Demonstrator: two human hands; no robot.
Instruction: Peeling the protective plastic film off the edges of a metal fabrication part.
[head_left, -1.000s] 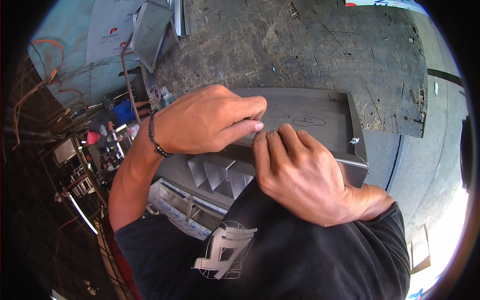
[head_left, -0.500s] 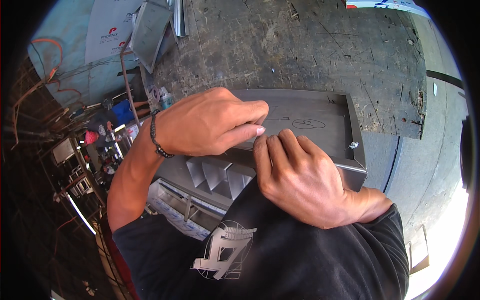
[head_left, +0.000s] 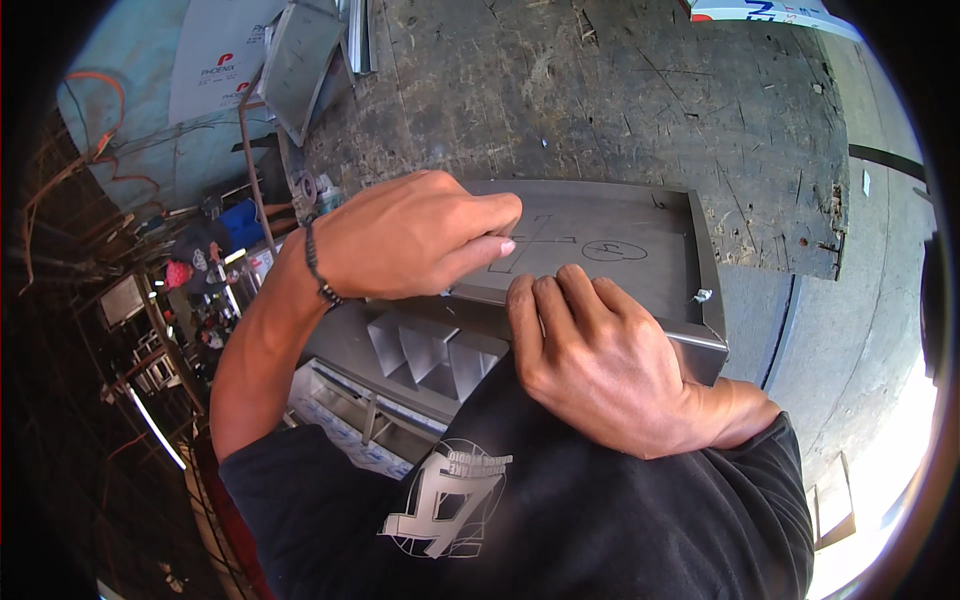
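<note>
A shallow grey sheet-metal tray (head_left: 655,285) with upturned edges lies in front of me, pen lines and a circled mark drawn on its floor. Over its left part is my left hand (head_left: 430,238), thumb and forefinger pinched together; whatever is between them is hidden or too small to make out. My right hand (head_left: 600,360) curls its fingers over the tray's near edge, the thumb out of sight. A scrap of whitish film (head_left: 703,296) clings to the right end of the tray. My left hand covers the tray's left end.
The tray rests on a scratched, worn workbench (head_left: 600,100). Bent metal pieces (head_left: 425,350) and a long metal channel with patterned film (head_left: 365,415) lie below, near my body. Metal frames (head_left: 305,75) stand at the far left. Another person (head_left: 205,245) is in the left background.
My left hand has moved a little away and to the left, apart from the right fingertips, uncovering more pen lines. My right hand keeps its place on the edge.
</note>
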